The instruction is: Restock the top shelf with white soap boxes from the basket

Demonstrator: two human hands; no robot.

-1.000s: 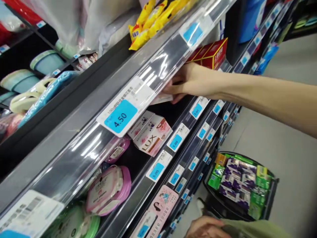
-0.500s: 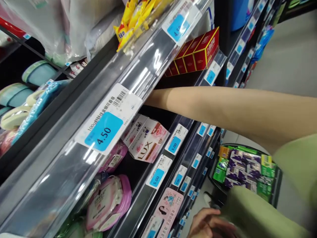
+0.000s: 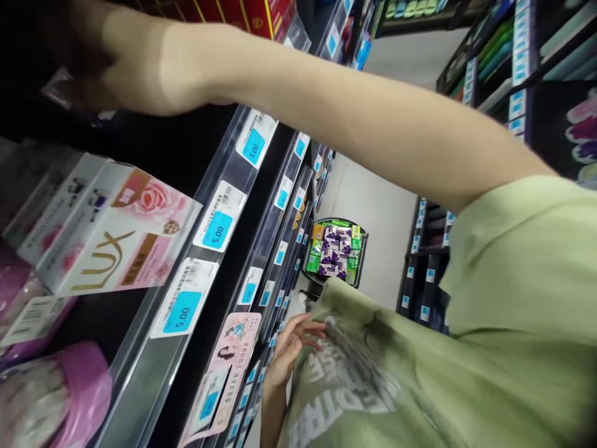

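Note:
My right hand reaches deep into a dark shelf, its fingers bent down and shadowed. Under and beside them show pale, shiny bits of a package too dark to name. Below the wrist stands a row of white and pink LUX soap boxes. Red boxes with yellow edges sit just above my forearm. My left hand hangs in front of my green shirt, fingers loosely apart, holding nothing.
On the floor a black basket holds purple-and-white and green packs. Price-tag rails edge the shelves. Pink wrapped packs lie at lower left, near a pink sign. Another shelf rack lines the aisle's other side.
My view has dropped and come closer to the soap shelf. My right hand, hidden behind the upper rail before, now shows inside the shelf. More of my shirt and the aisle has come into view.

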